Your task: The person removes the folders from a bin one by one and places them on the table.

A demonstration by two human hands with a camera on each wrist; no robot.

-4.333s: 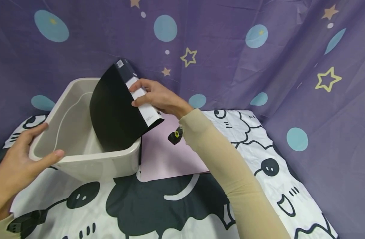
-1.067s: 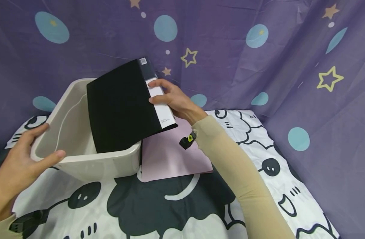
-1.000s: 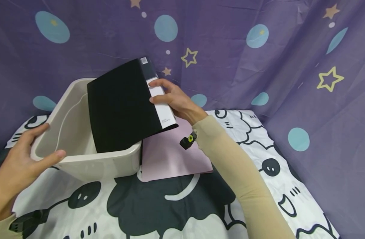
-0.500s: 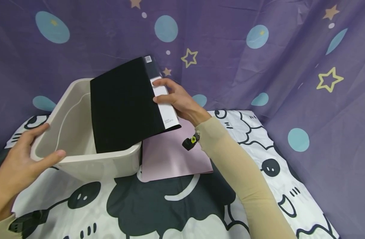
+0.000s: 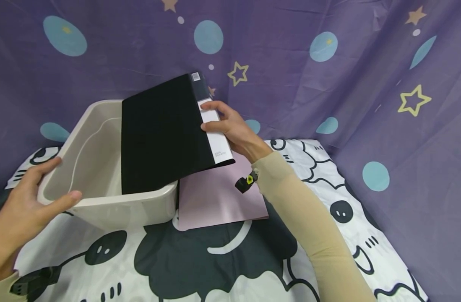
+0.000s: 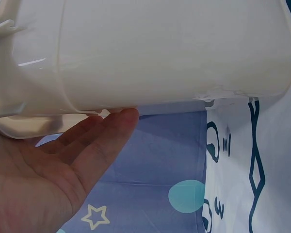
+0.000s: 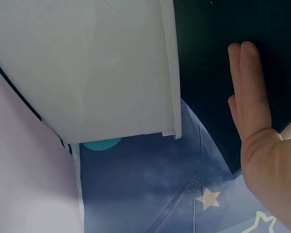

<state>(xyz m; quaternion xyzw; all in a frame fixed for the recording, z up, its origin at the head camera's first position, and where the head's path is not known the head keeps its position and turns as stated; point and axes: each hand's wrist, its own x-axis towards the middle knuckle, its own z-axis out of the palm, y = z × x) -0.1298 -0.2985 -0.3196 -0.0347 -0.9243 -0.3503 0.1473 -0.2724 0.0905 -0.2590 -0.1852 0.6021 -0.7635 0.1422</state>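
My right hand (image 5: 234,128) holds a black file folder (image 5: 162,134) by its spine, which carries a white label strip. In the right wrist view the fingers (image 7: 252,87) lie straight against the folder's dark underside. Tilted, the folder leans over the right side of a whitish plastic tub (image 5: 132,201), its lower left part inside. At the tub's near-left corner my left hand (image 5: 26,205) grips the rim, thumb across the front edge. Its fingers (image 6: 104,145) reach along the outside wall under the rim, as the left wrist view shows.
A flat pink sheet or folder (image 5: 219,201) lies right of the tub, partly under the black folder and right forearm. Beneath is a black-and-white cartoon cloth (image 5: 215,268). A purple patterned curtain (image 5: 275,84) rises behind and to the right.
My right hand has drawn the folder to the right and partly out of the tub. Bent at first, the folder's cover now lies flatter. The left hand and tub stay put.
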